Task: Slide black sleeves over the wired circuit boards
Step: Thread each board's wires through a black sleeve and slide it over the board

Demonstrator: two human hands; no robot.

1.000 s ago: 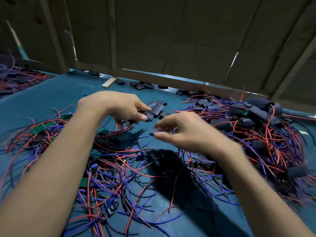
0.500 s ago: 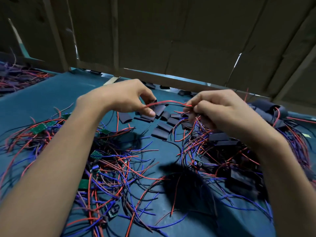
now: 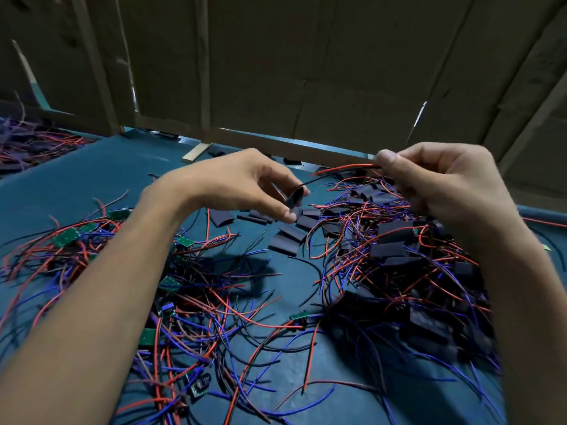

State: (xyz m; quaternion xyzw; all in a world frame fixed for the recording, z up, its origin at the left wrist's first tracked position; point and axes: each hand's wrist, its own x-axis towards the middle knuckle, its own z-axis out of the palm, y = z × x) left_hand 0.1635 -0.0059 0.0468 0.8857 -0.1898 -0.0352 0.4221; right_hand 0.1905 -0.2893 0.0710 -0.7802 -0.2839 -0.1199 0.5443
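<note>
Up at 12 o'clock, left hand (image 3: 245, 185) pinches a soft, light black rubber sleeve (image 3: 295, 196); right hand (image 3: 435, 182) pinches bendy red and black wires (image 3: 346, 168). Hold gently by the edges.

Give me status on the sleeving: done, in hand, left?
Done: a pile of wired boards already in black sleeves on the right. In hand: left hand pinches one open black sleeve; right hand pinches red and black wires leading toward it. Left: many bare green circuit boards in the left tangle, plus loose flat sleeves mid-table.
</note>
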